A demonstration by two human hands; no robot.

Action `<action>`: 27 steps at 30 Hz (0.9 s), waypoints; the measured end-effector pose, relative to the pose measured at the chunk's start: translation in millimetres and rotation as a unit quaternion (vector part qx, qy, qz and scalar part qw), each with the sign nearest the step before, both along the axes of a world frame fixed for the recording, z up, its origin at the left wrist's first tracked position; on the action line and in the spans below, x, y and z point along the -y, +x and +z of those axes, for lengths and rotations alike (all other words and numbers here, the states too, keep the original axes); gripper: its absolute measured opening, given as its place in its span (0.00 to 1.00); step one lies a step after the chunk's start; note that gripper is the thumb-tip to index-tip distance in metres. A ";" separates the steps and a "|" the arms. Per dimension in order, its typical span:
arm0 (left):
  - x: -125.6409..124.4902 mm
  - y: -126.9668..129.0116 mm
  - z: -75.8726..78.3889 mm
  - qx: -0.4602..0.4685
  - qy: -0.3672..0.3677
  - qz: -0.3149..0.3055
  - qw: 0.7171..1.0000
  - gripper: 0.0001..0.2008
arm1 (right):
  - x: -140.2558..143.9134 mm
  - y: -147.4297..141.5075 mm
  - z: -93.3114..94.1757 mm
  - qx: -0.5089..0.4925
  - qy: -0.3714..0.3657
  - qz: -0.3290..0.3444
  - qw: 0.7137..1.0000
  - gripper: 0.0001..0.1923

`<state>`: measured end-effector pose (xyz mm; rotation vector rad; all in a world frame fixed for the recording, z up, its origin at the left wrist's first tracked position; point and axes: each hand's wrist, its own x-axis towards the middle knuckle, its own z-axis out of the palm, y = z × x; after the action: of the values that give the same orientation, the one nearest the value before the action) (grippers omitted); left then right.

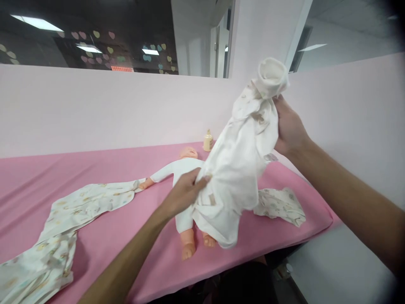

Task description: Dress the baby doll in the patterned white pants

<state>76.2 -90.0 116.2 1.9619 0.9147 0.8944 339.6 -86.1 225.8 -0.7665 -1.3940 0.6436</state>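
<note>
A baby doll [183, 169] in a white suit lies on its back on the pink-covered table [95, 164], head toward the wall. I hold a white printed baby garment [237, 169] up above the doll. My right hand [289, 128] grips its upper part, just below a rolled cuff at the top. My left hand [185, 192] pinches its lower edge over the doll's belly. The hanging cloth hides part of the doll's body and its right side.
A long printed cloth [63, 223] trails across the table to the left, ending at the doll's hand. Another small printed cloth [280, 204] lies at the right near the table's corner. A small bottle [208, 140] stands by the pink wall behind the doll.
</note>
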 end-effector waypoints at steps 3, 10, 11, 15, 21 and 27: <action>-11.6 -37.6 12.8 0.004 0.042 0.140 0.989 0.20 | -5.4 27.1 -23.8 -0.007 -0.011 0.004 1.000 0.10; -2.3 -78.8 59.6 -0.095 0.078 0.168 0.978 0.15 | -1.1 58.9 -91.1 0.240 -0.319 -0.031 0.916 0.15; 0.7 -77.9 63.0 -0.125 0.085 0.154 0.976 0.14 | 2.6 53.6 -96.3 0.285 -0.323 -0.035 0.902 0.19; 14.5 -72.5 66.5 -0.231 0.117 0.074 0.963 0.13 | 23.0 4.0 -111.4 0.412 -0.186 0.006 0.892 0.33; 39.9 -81.8 63.2 -0.288 0.140 0.099 0.942 0.18 | 45.1 -85.1 -141.0 0.529 -0.072 0.037 0.845 0.15; 43.3 -126.0 54.0 -0.354 0.225 0.220 0.881 0.17 | 33.8 -62.6 -124.2 0.481 -0.036 -0.140 0.865 0.14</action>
<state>-49.8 -133.2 170.2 2.6116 1.7522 0.6527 277.0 -119.9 101.6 -1.4312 -2.0946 0.0356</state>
